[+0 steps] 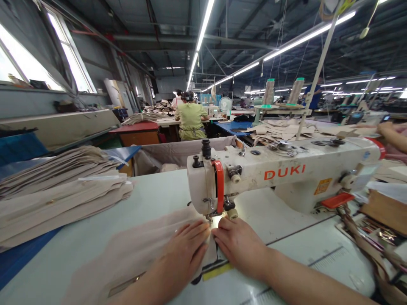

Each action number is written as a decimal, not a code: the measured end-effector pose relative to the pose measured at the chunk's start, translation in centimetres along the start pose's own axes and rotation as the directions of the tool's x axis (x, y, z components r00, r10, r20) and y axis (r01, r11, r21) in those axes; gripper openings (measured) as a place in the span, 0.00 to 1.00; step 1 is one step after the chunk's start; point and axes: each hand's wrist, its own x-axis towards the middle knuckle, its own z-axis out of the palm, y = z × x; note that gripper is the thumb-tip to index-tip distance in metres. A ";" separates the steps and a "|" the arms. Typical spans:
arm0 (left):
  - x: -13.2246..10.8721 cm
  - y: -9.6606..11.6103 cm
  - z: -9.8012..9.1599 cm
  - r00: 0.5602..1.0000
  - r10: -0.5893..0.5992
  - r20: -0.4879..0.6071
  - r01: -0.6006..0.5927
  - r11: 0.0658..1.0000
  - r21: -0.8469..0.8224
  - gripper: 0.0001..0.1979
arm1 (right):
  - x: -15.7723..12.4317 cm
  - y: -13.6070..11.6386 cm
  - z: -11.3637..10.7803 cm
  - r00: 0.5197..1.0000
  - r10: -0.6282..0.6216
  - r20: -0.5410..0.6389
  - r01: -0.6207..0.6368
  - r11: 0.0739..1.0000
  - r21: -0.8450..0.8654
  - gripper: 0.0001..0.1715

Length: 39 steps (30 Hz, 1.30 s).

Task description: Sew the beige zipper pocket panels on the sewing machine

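A white sewing machine (286, 173) marked DUKI stands on the pale table (152, 195). A beige fabric piece (136, 250) lies under its needle area (216, 214). My left hand (184, 254) rests flat on the fabric, fingers stretched toward the needle. My right hand (238, 245) sits just right of the needle, fingers curled and pressed together against the fabric's edge. A yellow strip (218, 271) shows on the table below my hands.
A tall stack of beige fabric pieces (60, 190) lies at the left. A cloth-lined bin (168, 154) sits behind the table. A person in a yellow-green top (190, 120) works ahead. Another person's arm (392, 135) reaches in at the right. Brown strips (365, 241) pile at the right.
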 end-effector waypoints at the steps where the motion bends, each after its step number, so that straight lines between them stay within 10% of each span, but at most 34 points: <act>1: 0.0 0.0 0.1 1.000 0.005 -0.005 -0.005 1.000 0.006 0.19 | 0.0 0.0 0.1 1.000 0.003 -0.007 -0.003 1.000 0.002 0.08; 39: 0.2 0.1 -0.2 1.000 -0.008 0.029 0.007 1.000 0.014 0.18 | -0.3 0.2 -0.1 0.996 0.078 -0.035 -0.076 0.995 0.061 0.09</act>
